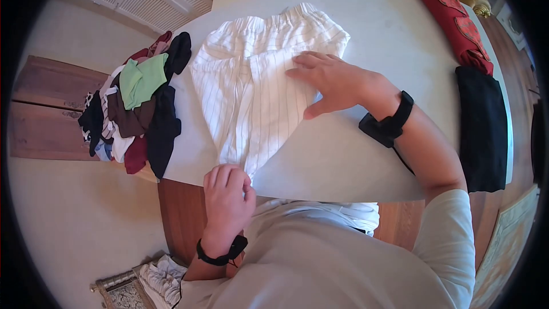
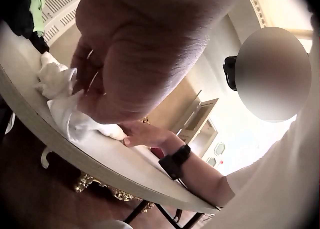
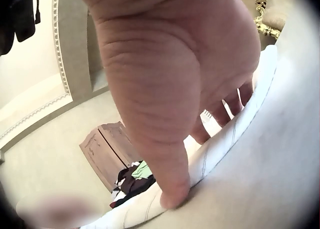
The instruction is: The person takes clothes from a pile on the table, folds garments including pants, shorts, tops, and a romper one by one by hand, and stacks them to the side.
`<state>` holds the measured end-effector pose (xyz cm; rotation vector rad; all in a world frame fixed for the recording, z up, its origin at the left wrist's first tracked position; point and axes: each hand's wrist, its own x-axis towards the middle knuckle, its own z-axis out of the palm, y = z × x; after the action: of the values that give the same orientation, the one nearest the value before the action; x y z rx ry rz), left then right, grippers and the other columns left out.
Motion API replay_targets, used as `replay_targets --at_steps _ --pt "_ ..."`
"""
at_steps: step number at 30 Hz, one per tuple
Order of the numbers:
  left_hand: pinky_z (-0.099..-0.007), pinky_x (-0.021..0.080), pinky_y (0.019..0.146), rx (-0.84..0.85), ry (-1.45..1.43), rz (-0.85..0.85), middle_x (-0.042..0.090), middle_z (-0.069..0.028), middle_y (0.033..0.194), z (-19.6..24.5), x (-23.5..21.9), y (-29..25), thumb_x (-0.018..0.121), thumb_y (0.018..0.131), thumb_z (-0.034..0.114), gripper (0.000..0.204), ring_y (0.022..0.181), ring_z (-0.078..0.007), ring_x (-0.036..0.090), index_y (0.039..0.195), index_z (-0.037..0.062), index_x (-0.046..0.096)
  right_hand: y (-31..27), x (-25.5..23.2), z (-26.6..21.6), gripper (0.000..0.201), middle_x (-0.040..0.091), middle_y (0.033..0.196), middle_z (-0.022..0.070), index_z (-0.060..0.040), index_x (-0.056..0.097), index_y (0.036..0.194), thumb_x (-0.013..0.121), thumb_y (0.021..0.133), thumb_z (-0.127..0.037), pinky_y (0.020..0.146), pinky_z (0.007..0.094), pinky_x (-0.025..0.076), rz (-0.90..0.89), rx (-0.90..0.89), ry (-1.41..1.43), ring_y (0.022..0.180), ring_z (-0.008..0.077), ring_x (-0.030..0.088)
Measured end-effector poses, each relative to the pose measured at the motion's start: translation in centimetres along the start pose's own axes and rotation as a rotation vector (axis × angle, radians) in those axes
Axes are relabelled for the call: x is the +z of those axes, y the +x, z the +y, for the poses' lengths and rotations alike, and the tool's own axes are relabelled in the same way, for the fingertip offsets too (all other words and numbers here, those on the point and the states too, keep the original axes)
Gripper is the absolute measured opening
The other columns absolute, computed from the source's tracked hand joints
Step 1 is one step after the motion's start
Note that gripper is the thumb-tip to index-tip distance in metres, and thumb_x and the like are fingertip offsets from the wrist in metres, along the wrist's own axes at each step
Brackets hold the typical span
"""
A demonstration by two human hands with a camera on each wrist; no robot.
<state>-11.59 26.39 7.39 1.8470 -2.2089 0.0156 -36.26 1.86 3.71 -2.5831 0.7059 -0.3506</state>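
Note:
White trousers (image 1: pixel 269 103) with thin dark stripes and a gathered elastic waist lie on the table, one leg over the other, waist toward the far side. My left hand (image 1: pixel 229 194) grips their narrow leg end at the table's near edge. Bunched white cloth (image 2: pixel 67 101) shows at its curled fingers in the left wrist view. My right hand (image 1: pixel 337 83) rests on the upper right part of the trousers, fingers spread. Its thumb touches down by the cloth's right edge, as the right wrist view shows with the striped fabric (image 3: pixel 220 144) under the fingers.
A heap of mixed clothes (image 1: pixel 131 114), a green piece on top, sits at the left of the pale table (image 1: pixel 394 28). Along the right edge lie a folded red garment (image 1: pixel 452 17) and a folded black garment (image 1: pixel 483 131). My body is close to the near edge.

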Motion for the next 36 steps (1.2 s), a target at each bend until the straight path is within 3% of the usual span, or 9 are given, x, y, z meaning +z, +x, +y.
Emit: replay_targets --at_steps 5,7,8,10,13,16,23,30,36 --pt "-0.0429 0.048 0.087 -0.04 -0.159 -0.236 0.062 -0.0086 0.087 -0.3 -1.0 -0.7 0.069 0.077 -0.002 0.013 0.096 -0.0313 0.061 0.082 0.0046 0.059 -0.2 0.6 0.9 0.086 0.041 0.156 0.0248 -0.002 0.053 0.146 0.084 0.075 -0.04 0.123 0.0463 0.027 0.039 0.005 -0.022 0.151 0.041 0.029" --pt "-0.0418 0.05 0.093 -0.22 -0.375 -0.027 0.066 -0.013 0.104 -0.6 -0.7 -0.6 0.071 0.083 0.002 0.015 0.108 -0.0321 0.062 0.096 0.0028 0.064 -0.2 0.5 0.7 0.087 0.04 0.157 0.0254 -0.0022 0.051 0.147 0.083 0.076 -0.041 0.124 0.0467 0.026 0.006 0.013 -0.032 0.152 0.0417 0.028" --pt "-0.0418 0.05 0.093 -0.219 -0.376 -0.026 0.066 -0.013 0.104 -0.8 -0.4 -0.2 0.071 0.083 0.002 0.015 0.108 -0.0321 0.062 0.096 0.0028 0.064 -0.3 0.4 0.4 0.087 0.04 0.157 0.0254 -0.0022 0.051 0.147 0.083 0.076 -0.041 0.124 0.0467 0.026 0.006 0.013 -0.034 0.152 0.0417 0.028" --pt "-0.0423 0.043 0.108 -0.175 -0.283 0.222 0.059 -0.0207 0.132 -1.5 0.1 1.2 0.077 0.085 0.011 0.039 0.129 -0.0347 0.055 0.119 0.0015 0.06 -0.2 -0.2 -0.2 0.088 0.039 0.157 0.0261 -0.0022 0.051 0.148 0.081 0.078 -0.046 0.124 0.0468 0.025 -0.016 0.037 -0.014 0.152 0.043 0.027" --pt "-0.0475 0.034 0.118 -0.172 -0.248 0.024 0.045 -0.0244 0.148 -1.4 1.7 1.4 0.084 0.08 0.018 0.066 0.144 -0.0413 0.039 0.134 0.0014 0.05 0.0 0.4 0.2 0.089 0.039 0.157 0.0264 -0.0019 0.051 0.148 0.078 0.08 -0.052 0.124 0.0473 0.025 0.016 0.04 -0.015 0.151 0.0444 0.027" --pt "-0.0538 0.026 0.121 -0.137 -0.172 -0.003 0.042 -0.0235 0.15 1.0 2.3 1.4 0.089 0.074 0.022 0.075 0.149 -0.0445 0.029 0.134 0.003 0.048 0.0 0.3 0.2 0.089 0.04 0.157 0.0263 -0.0024 0.052 0.147 0.077 0.08 -0.055 0.124 0.0487 0.025 0.015 0.067 -0.063 0.151 0.0457 0.027" --pt "-0.0593 0.027 0.118 0.045 -0.079 0.105 0.056 -0.0197 0.138 -0.1 3.6 0.5 0.083 0.076 0.013 0.028 0.143 -0.0458 0.039 0.083 0.0055 0.058 0.0 -0.3 0.6 0.09 0.04 0.157 0.0261 -0.0038 0.054 0.146 0.079 0.077 -0.056 0.124 0.0497 0.023 -0.002 0.098 -0.051 0.151 0.0464 0.026" --pt "-0.0555 0.032 0.117 0.112 -0.231 -0.004 0.06 -0.019 0.134 0.9 2.8 -0.4 0.077 0.078 0.007 0.019 0.139 -0.0434 0.047 0.083 0.0055 0.059 -0.1 -0.5 1.5 0.092 0.04 0.16 0.0202 -0.0045 0.053 0.147 0.08 0.075 -0.056 0.126 0.0484 0.021 -0.008 0.061 -0.043 0.153 0.0427 0.024" --pt "-0.0459 0.042 0.113 -0.105 -0.556 0.238 0.058 -0.0206 0.14 0.9 2.4 0.2 0.08 0.081 0.014 0.039 0.137 -0.0394 0.05 0.112 -0.0007 0.061 -0.2 -0.7 1.7 0.092 0.04 0.16 0.0194 -0.0039 0.054 0.146 0.08 0.075 -0.057 0.126 0.0481 0.022 -0.019 0.042 -0.058 0.153 0.0417 0.024"
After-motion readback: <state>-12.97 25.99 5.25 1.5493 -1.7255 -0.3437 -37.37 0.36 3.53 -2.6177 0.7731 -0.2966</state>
